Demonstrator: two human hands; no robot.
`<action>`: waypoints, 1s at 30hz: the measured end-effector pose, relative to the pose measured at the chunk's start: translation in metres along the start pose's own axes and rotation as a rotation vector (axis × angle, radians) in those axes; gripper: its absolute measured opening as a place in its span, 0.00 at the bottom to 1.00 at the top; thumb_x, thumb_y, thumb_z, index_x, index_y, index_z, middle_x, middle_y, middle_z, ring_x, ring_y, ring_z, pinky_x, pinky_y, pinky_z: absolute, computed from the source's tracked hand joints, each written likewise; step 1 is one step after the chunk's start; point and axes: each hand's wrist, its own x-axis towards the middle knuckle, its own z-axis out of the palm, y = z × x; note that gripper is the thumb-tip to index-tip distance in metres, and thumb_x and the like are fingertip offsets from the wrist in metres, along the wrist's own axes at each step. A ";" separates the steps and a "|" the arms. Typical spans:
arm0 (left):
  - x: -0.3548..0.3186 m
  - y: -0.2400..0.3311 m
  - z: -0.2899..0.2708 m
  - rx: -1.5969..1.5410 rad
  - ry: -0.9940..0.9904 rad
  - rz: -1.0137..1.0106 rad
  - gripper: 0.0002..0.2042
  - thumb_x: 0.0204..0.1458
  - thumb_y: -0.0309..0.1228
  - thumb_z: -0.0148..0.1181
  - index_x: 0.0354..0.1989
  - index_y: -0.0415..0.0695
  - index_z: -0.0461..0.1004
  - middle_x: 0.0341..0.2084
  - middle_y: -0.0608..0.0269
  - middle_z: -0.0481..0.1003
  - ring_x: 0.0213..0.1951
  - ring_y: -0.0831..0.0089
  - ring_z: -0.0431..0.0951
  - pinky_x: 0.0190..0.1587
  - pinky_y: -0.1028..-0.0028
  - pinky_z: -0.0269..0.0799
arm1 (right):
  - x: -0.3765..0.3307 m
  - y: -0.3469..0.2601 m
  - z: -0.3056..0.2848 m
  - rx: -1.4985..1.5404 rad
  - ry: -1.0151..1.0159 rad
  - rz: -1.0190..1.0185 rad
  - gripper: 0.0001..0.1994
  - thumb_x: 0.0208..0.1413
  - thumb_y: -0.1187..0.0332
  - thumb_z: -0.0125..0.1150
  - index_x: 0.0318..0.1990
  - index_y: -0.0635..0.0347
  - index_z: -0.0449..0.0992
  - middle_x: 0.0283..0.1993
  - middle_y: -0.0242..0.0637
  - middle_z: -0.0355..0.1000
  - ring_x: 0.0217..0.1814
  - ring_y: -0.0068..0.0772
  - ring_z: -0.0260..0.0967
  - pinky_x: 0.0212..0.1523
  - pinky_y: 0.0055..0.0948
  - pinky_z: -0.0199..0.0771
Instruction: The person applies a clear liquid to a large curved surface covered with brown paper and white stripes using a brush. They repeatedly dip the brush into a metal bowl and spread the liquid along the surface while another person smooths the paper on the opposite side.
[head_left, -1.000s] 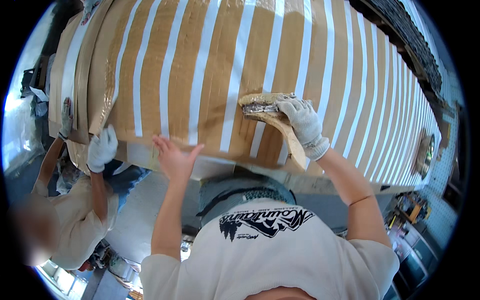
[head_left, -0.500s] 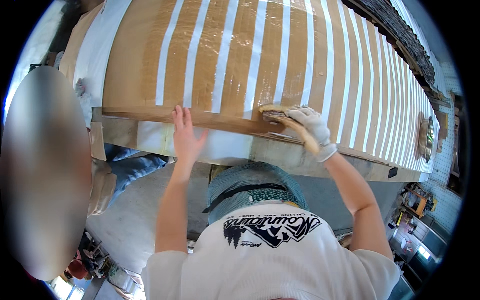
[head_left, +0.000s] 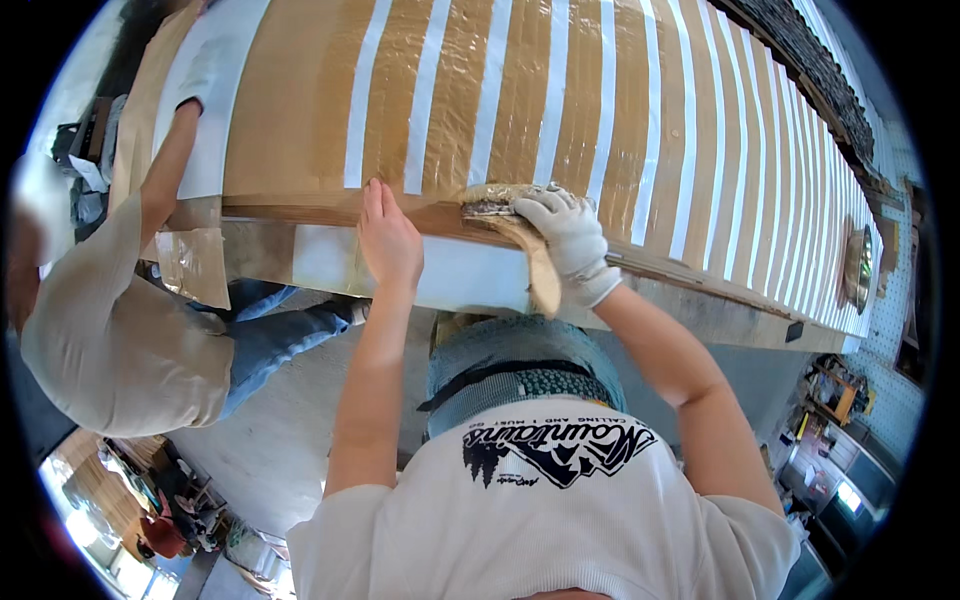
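Brown paper with white stripes (head_left: 395, 120) lies over the long table, with a glossy, wrinkled film over part of it. My bare left hand (head_left: 391, 240) is open, its fingers stretched out side by side and their tips on the paper's near edge. In my right hand (head_left: 566, 238), which wears a white glove, is a wide brush (head_left: 540, 272) with a pale wooden handle. The bristles press on the paper along that same edge, just right of my left fingertips. The handle slants back towards me over the table's side.
At the left a co-worker (head_left: 130, 320) leans in, a gloved hand on a white strip (head_left: 235, 60). A brown flap (head_left: 190, 265) hangs from the table's left corner. A metal bowl (head_left: 858, 268) stands at the far right end. Dark ridged material (head_left: 795, 75) runs along the back.
My right hand has brought the brush left along the near edge, closer to my left hand. The co-worker's arm now reaches over the table's left end. The view has shifted slightly.
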 end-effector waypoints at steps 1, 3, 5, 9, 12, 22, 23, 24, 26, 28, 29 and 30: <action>0.000 -0.001 0.001 -0.009 -0.014 -0.007 0.21 0.60 0.27 0.47 0.61 0.32 0.65 0.64 0.46 0.62 0.65 0.52 0.62 0.64 0.58 0.61 | 0.004 0.001 -0.011 0.054 -0.109 0.027 0.14 0.58 0.67 0.57 0.52 0.43 0.76 0.52 0.32 0.75 0.56 0.37 0.72 0.53 0.34 0.72; 0.001 0.000 0.002 -0.008 -0.029 -0.004 0.22 0.60 0.28 0.46 0.62 0.32 0.64 0.66 0.46 0.61 0.67 0.52 0.60 0.66 0.58 0.58 | 0.023 0.012 -0.040 0.157 -0.314 0.081 0.15 0.59 0.67 0.56 0.53 0.43 0.76 0.53 0.32 0.75 0.57 0.36 0.71 0.56 0.34 0.71; -0.001 0.001 -0.001 0.012 -0.038 0.017 0.23 0.61 0.30 0.47 0.62 0.31 0.63 0.66 0.45 0.61 0.67 0.51 0.60 0.67 0.58 0.57 | 0.021 0.033 -0.045 0.355 -0.064 0.210 0.15 0.59 0.67 0.57 0.53 0.44 0.77 0.52 0.32 0.75 0.55 0.35 0.72 0.55 0.33 0.73; 0.002 0.014 -0.014 0.090 -0.093 0.021 0.29 0.60 0.40 0.51 0.63 0.28 0.62 0.66 0.41 0.59 0.67 0.49 0.59 0.68 0.57 0.54 | 0.004 0.037 -0.048 0.140 -0.048 0.192 0.14 0.55 0.64 0.63 0.49 0.48 0.79 0.49 0.34 0.74 0.56 0.40 0.69 0.57 0.36 0.67; 0.007 0.023 -0.019 0.092 -0.115 0.013 0.38 0.56 0.49 0.57 0.62 0.24 0.60 0.65 0.34 0.57 0.68 0.44 0.57 0.69 0.55 0.52 | 0.008 0.061 -0.062 0.317 -0.285 0.174 0.15 0.55 0.64 0.64 0.50 0.49 0.78 0.48 0.33 0.76 0.54 0.37 0.72 0.55 0.34 0.70; 0.010 0.024 -0.016 0.034 -0.241 -0.038 0.49 0.45 0.53 0.67 0.65 0.23 0.55 0.68 0.32 0.51 0.70 0.41 0.51 0.69 0.53 0.49 | 0.332 0.190 -0.092 0.677 0.270 0.684 0.23 0.55 0.50 0.62 0.44 0.65 0.77 0.33 0.36 0.75 0.33 0.24 0.71 0.32 0.26 0.71; 0.010 0.025 -0.015 0.046 -0.248 -0.040 0.50 0.45 0.53 0.67 0.65 0.24 0.55 0.68 0.32 0.51 0.70 0.42 0.51 0.69 0.53 0.50 | 0.376 0.187 -0.083 0.682 0.256 0.729 0.25 0.57 0.46 0.56 0.45 0.64 0.78 0.33 0.40 0.76 0.35 0.30 0.74 0.36 0.30 0.73; 0.010 0.025 -0.016 0.049 -0.261 -0.055 0.50 0.44 0.53 0.68 0.65 0.24 0.55 0.68 0.33 0.51 0.70 0.42 0.52 0.68 0.53 0.51 | 0.421 0.183 -0.072 0.688 0.240 0.771 0.28 0.58 0.43 0.50 0.45 0.62 0.78 0.34 0.44 0.78 0.37 0.36 0.77 0.40 0.34 0.74; 0.012 0.028 -0.018 0.053 -0.284 -0.075 0.50 0.42 0.53 0.69 0.65 0.25 0.56 0.69 0.33 0.51 0.70 0.41 0.52 0.67 0.52 0.53 | 0.501 0.168 -0.044 0.744 0.266 0.799 0.27 0.62 0.46 0.47 0.43 0.64 0.77 0.32 0.42 0.76 0.32 0.36 0.74 0.36 0.39 0.74; 0.007 0.024 -0.013 0.135 -0.279 -0.054 0.51 0.42 0.55 0.68 0.66 0.26 0.55 0.68 0.33 0.51 0.69 0.40 0.53 0.65 0.53 0.56 | 0.555 0.154 -0.014 0.689 0.261 0.750 0.28 0.61 0.47 0.49 0.47 0.68 0.75 0.42 0.55 0.77 0.48 0.51 0.76 0.47 0.42 0.74; 0.009 0.024 -0.014 0.154 -0.296 -0.048 0.52 0.42 0.55 0.68 0.66 0.26 0.54 0.68 0.32 0.51 0.69 0.40 0.53 0.65 0.52 0.57 | 0.568 0.157 -0.004 0.661 0.241 0.725 0.28 0.61 0.47 0.49 0.48 0.69 0.75 0.46 0.58 0.76 0.53 0.55 0.74 0.50 0.42 0.73; 0.010 0.026 -0.015 0.180 -0.312 -0.049 0.52 0.42 0.56 0.68 0.66 0.26 0.54 0.68 0.32 0.50 0.69 0.40 0.54 0.64 0.52 0.58 | 0.576 0.167 0.012 0.565 0.235 0.709 0.27 0.60 0.48 0.50 0.48 0.68 0.75 0.46 0.58 0.76 0.53 0.55 0.74 0.50 0.43 0.73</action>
